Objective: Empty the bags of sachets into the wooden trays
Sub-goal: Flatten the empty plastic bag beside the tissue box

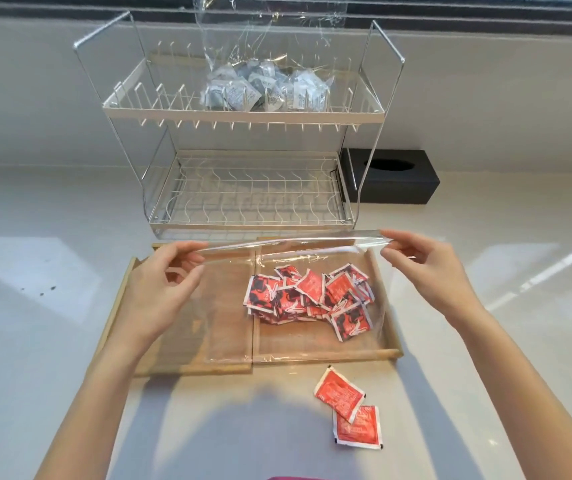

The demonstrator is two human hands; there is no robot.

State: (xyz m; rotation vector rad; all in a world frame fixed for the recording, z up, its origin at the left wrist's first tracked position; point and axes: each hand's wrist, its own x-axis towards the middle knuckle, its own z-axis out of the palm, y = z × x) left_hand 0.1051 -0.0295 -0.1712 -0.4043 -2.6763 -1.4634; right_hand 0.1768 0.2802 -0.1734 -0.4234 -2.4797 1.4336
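— White bench point(52, 341), two wooden trays point(326, 355) side by side?
— Yes; left hand point(163, 285) and right hand point(430, 268) pinch a clear bag point(229, 327) stretched above red sachets point(308, 299) in the right tray.

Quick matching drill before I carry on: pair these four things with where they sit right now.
Things:
1. clear bag
2. red sachet pile
3. two stray red sachets
4. grey sachet bag

Places:
A. top shelf of the wire rack
B. countertop, nearer than the trays
C. over the right wooden tray
D. pinched by left hand and right hand

Pairs: 1-D, 2-C, 3-B, 4-A
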